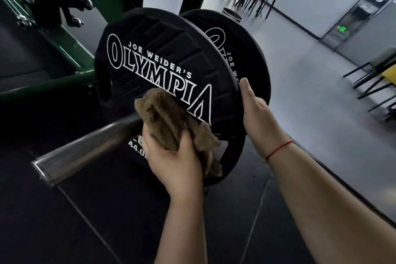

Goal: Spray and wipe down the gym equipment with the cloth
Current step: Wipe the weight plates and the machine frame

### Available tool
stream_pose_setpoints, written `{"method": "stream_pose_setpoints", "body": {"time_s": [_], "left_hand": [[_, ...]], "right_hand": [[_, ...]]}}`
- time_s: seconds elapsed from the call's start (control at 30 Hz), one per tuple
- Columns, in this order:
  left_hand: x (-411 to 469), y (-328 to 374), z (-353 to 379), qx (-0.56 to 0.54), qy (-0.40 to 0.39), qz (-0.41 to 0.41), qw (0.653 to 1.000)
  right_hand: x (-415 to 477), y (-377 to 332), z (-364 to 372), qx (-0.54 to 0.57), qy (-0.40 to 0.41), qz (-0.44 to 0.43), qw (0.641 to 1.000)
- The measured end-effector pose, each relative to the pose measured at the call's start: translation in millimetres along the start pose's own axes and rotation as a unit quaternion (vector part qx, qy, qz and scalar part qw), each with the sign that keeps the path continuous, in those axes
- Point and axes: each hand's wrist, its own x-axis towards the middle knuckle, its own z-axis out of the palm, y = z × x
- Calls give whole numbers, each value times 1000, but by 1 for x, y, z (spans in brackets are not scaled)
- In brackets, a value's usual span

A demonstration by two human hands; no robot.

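Under the left grip [175,156] sits the cloth [167,118], a bunched brown wad that the fingers and thumb hold closed around and press against the face of the plate [162,49], just beside where the bar [85,152] runs into it. A loose tail of cloth hangs below the grip, close to a cut-out near the plate's rim. To the right, the right grip [255,109] clasps that rim, thumb lying along the edge and fingers out of sight behind it, in the gap before the rear plate [246,49].

That gap looks like the main hazard. If a hard wipe pushes the plate along the bar, the hidden fingers could be pinched between the two discs. The plate may also turn on the bar under a sideways stroke, so the cloth would skid rather than scrub unless the right grip holds firm. The hanging tail could snag in the cut-out and pull the wad loose from the hand. No sprayer shows anywhere near either grip, so I cannot tell whether the surface is wet; a dry pass would probably only smear.
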Motion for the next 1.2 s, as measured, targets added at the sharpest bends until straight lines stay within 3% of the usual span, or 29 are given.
{"method": "stream_pose_setpoints", "body": {"time_s": [0.17, 0.43, 0.57, 0.67, 0.8, 0.9, 1.03, 1.1, 1.2], "left_hand": [[16, -33, -4, 123, 0, -17, 992], [-28, -30, -13, 61, -61, -39, 995], [-61, -11, 1, 51, -122, 66, 989], [-64, -8, 4, 66, -106, 121, 985], [-75, 1, 11, 129, -84, 197, 968], [-88, 14, 24, 182, -70, 177, 965], [-109, 30, 31, 209, -122, 146, 959], [-121, 40, 30, 146, -184, 119, 965], [-133, 54, 29, -21, -268, 0, 963]], "right_hand": [[2, -1, -1, -20, -12, 17, 1000], [-3, -6, 0, -5, -18, 44, 999], [2, -9, -5, 30, -23, 76, 996], [0, -9, -19, 80, -96, 59, 990], [-19, -8, -50, 2, -92, 9, 996], [-34, -12, -61, -24, -94, -22, 995], [-47, -11, -69, 1, -205, -34, 978], [-48, -6, -77, 74, -255, -55, 962], [-44, 5, -91, 164, -259, -76, 949]]}}
